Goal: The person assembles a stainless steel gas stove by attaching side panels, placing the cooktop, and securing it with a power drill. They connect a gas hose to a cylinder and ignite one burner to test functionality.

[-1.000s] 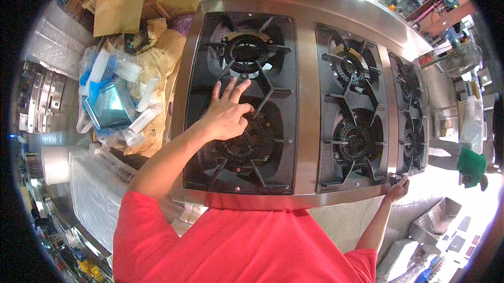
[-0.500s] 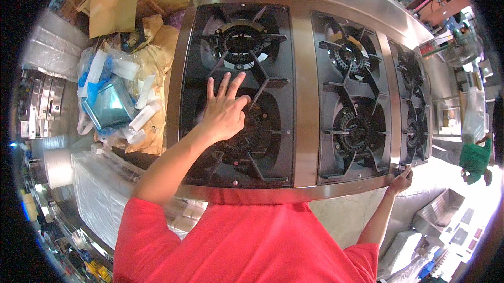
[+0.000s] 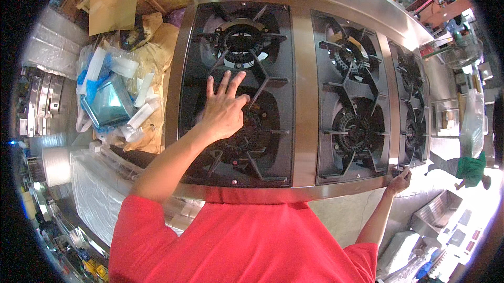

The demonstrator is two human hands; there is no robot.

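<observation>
1. A long stainless-steel gas range (image 3: pixel 302 73) fills the middle of the view, running from the left to the far right, with six black burners set in three pairs.
2. The person's red shirt (image 3: pixel 236 241) covers the lower edge of the view, both bare forearms reaching out from it.
3. The left-hand cast-iron grate (image 3: pixel 262 47) spans the first two burners, the far one (image 3: pixel 240 39) uncovered and the near one (image 3: pixel 247 131) partly hidden under the hand.
4. To the left of the range lies a heap of brown cardboard (image 3: pixel 113 5), crumpled paper and a clear plastic bag of white and blue packaging (image 3: pixel 107 99).
5. The middle grate (image 3: pixel 349 99) and the right grate (image 3: pixel 415 110) sit side by side on the range, untouched.
6. The left hand (image 3: pixel 223 112) lies flat on the left-hand grate between its two burners, palm down, fingers (image 3: pixel 226 81) spread and straight, grasping nothing.
7. The right hand (image 3: pixel 400 180) is at the front edge of the range near its right end, touching the steel rim below the right grate; its fingers look curled against the edge, but it is too small to tell whether they grip anything.
8. Another person in a green top (image 3: pixel 470 167) stands at the far right, well apart from the range.
</observation>
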